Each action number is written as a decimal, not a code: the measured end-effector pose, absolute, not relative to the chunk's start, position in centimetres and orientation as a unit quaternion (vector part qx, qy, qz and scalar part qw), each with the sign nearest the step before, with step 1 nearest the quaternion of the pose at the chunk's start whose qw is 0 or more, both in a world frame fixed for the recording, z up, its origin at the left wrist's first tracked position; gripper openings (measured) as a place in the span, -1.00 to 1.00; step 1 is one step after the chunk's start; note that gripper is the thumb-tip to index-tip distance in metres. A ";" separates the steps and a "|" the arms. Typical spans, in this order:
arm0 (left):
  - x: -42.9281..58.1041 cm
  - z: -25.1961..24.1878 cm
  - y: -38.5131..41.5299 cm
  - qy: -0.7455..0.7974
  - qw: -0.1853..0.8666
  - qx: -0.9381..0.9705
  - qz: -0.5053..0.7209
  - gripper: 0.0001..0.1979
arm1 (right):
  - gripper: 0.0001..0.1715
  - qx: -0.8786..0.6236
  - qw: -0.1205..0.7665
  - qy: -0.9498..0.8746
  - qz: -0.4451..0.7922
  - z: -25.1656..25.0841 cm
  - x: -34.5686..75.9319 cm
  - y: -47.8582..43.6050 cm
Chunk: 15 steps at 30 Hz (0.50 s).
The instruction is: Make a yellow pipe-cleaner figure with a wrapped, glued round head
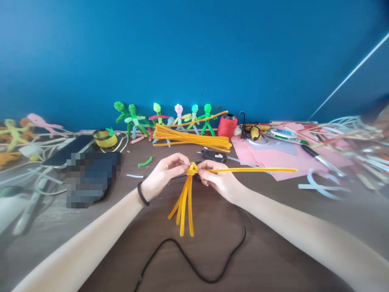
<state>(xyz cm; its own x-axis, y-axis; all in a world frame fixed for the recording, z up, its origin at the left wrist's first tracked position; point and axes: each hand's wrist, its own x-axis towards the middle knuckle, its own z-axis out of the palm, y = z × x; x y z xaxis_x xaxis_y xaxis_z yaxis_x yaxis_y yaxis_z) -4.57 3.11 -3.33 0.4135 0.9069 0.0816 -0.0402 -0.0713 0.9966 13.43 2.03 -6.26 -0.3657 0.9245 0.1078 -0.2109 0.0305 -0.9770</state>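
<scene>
Between both hands hangs a small bunch of orange pipe cleaners (184,202), looped together at the top with several ends trailing down. My left hand (167,170) pinches the looped top from the left, fingers closed. From the right, my right hand (217,178) grips the same knot, and one long strand sticks out past it to the right. Behind the hands lies a thick bundle of orange pipe cleaners (191,138). A black glue gun (212,155) rests just beyond my right hand, partly hidden. Its black cord (194,269) seems to curve across the table in front.
Several pipe-cleaner figures (207,115) stand along the blue wall (194,52). A red spool (227,126) is beside them. Pink paper (267,156) and a black marker (322,160) lie right. At left are a dark phone-like slab (69,150), a pixelated dark object (94,178) and yellow tape (105,138).
</scene>
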 end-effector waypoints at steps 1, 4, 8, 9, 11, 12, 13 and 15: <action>-4.5 -3.2 3.0 0.363 0.571 0.614 0.405 -0.90 | -0.88 -0.325 0.460 -0.551 0.615 -6.3 13.4 2.0; -4.5 -2.8 2.9 0.375 0.554 0.627 0.400 -0.88 | -0.89 -0.327 0.458 -0.550 0.617 -6.2 13.4 2.0; -4.3 -2.5 2.7 0.379 0.550 0.636 0.386 -0.87 | -0.89 -0.332 0.452 -0.551 0.618 -6.1 13.4 1.9; -4.3 -2.5 2.7 0.377 0.552 0.637 0.384 -0.86 | -0.89 -0.333 0.451 -0.551 0.618 -6.0 13.4 1.9; -4.2 -2.5 2.7 0.377 0.554 0.637 0.381 -0.86 | -0.88 -0.334 0.450 -0.552 0.617 -6.0 13.4 1.9; -4.2 -2.5 2.7 0.376 0.553 0.638 0.381 -0.86 | -0.88 -0.334 0.450 -0.552 0.617 -6.0 13.4 1.9; -4.2 -2.6 2.7 0.376 0.552 0.639 0.380 -0.86 | -0.88 -0.334 0.450 -0.553 0.616 -6.0 13.4 1.9; -4.3 -2.7 2.8 0.377 0.554 0.640 0.376 -0.87 | -0.88 -0.333 0.448 -0.557 0.615 -6.0 13.5 2.0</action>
<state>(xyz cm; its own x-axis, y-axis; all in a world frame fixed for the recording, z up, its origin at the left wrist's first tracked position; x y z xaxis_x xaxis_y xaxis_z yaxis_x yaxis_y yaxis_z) -4.31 2.79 -2.68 0.4331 0.8990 0.0652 0.0656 -0.1036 0.9925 13.46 1.96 -6.03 -0.3767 0.9219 0.0898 -0.1815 0.0216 -0.9831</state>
